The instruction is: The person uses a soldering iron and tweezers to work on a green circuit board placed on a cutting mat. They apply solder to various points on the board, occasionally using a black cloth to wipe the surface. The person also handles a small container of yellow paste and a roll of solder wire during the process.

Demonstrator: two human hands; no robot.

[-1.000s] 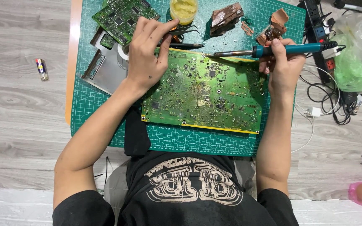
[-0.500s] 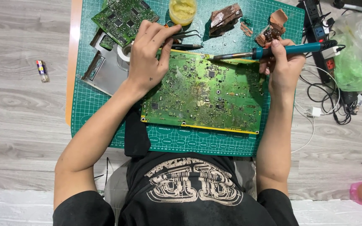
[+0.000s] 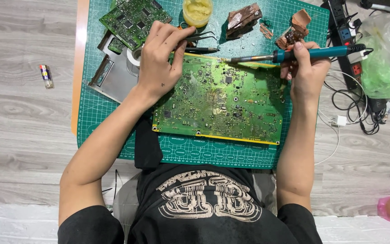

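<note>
On a gridded green cutting mat (image 3: 113,113) over grey wood-grain floor, the left hand (image 3: 159,63) pinches metal tweezers (image 3: 201,36) at the far edge of a flat green circuit board (image 3: 222,101), while the right hand (image 3: 308,68) is clamped round a teal-handled soldering iron (image 3: 290,55).

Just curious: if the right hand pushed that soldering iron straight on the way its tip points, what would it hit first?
The right hand aims the soldering iron leftward; its tip seems headed for the tweezers and the left hand, though heights are unclear.

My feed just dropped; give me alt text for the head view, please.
Seen from above, a person's right hand holds a teal-handled soldering iron, tip at the far edge of a large green circuit board on a green cutting mat. The left hand grips black tweezers near a yellow paste jar.
</note>
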